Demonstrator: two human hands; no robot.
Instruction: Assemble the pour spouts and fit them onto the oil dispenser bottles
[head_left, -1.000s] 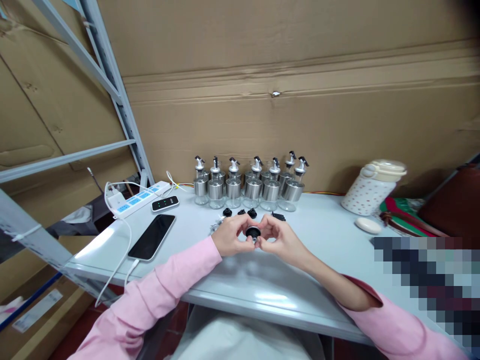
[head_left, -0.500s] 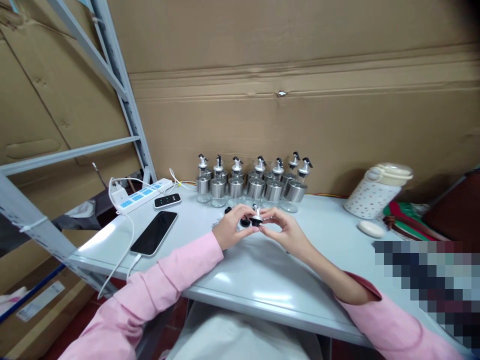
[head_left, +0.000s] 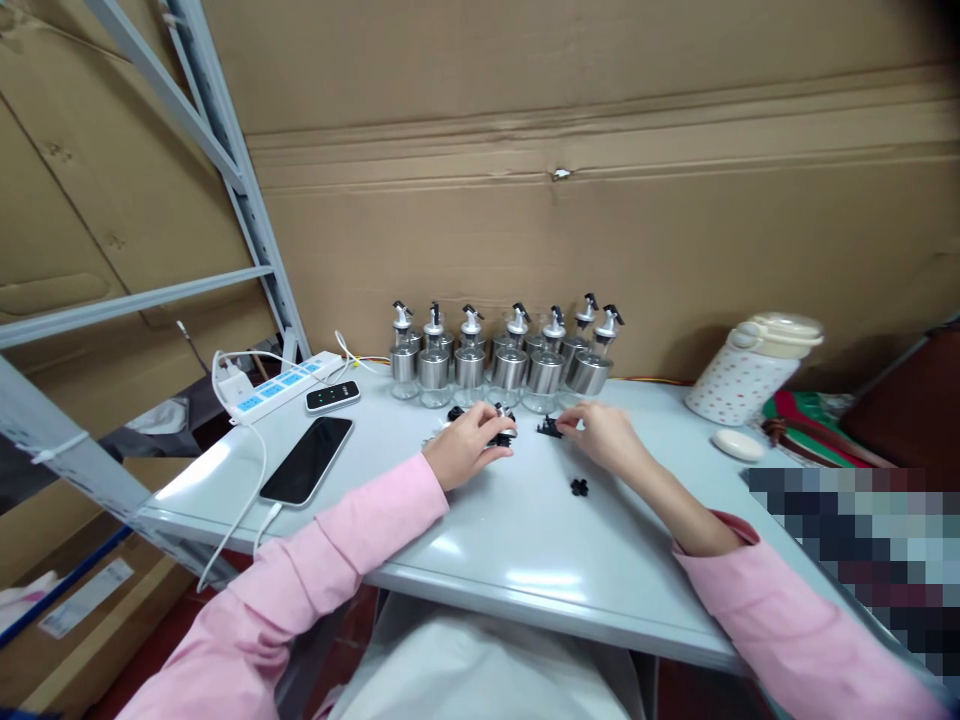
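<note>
My left hand (head_left: 469, 445) rests on the white table (head_left: 525, 540), fingers curled round a black-and-silver pourer cap (head_left: 501, 430). My right hand (head_left: 604, 432) reaches to the right of it, fingertips pinching at a small black part (head_left: 549, 427) on the table. Another small black part (head_left: 578, 487) lies loose below my right wrist. A further black cap (head_left: 455, 413) sits just beyond my left hand. Behind both hands stands a row of several glass-and-steel dispenser bottles (head_left: 510, 365) with pourer tops.
A black phone (head_left: 307, 460) on a white cable lies at the left, with a small black remote (head_left: 331, 396) and a white power strip (head_left: 277, 387) behind it. A dotted cream jug (head_left: 746, 372) and white oval soap-like object (head_left: 736, 443) stand right. Cardboard backs the table; a grey rack frame (head_left: 247, 215) rises left.
Both hands held one cap together in front of me; now they have parted and dropped to the table, the left keeping the cap, the right moving right to a small black part.
</note>
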